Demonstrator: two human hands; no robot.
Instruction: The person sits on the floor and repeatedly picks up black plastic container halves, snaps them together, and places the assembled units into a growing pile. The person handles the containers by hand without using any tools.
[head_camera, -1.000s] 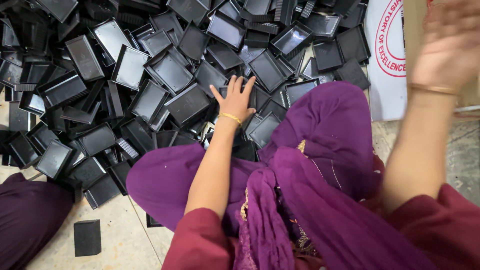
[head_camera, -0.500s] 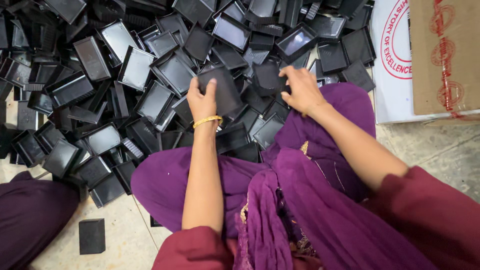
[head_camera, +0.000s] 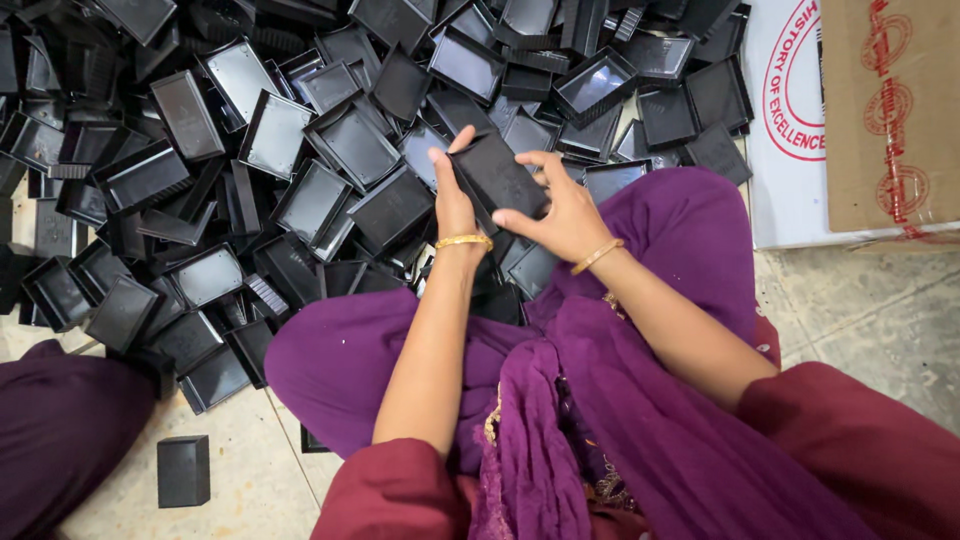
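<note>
A big heap of black plastic trays covers the floor from 9 o'clock round to 1 o'clock of the person, who sits with legs folded under purple cloth. At 2 o'clock stands a brown carton, and beside it lies a white printed sheet. One single tray lies apart from the heap at 7 o'clock, on the bare floor.

The tray in work is at 12 o'clock, lifted just above the near edge of the heap and tilted, its flat dark back toward the camera. The left hand has a closed grip on its left edge, thumb up along the side. The right hand has also a closed grip, fingers laid on the lower right corner and the right edge. Each wrist carries a gold bangle.

I judge the tray to be light, as it is thin and shallow. It looks stiff, a moulded shell which keeps its form between two hands. The surface seems smooth, a little shiny, so it may slip if pinched only on the flat face. The better place to take hold is the raised rim, at two opposite edges or corners. The thin walls could crack under hard squeezing, I think.
</note>
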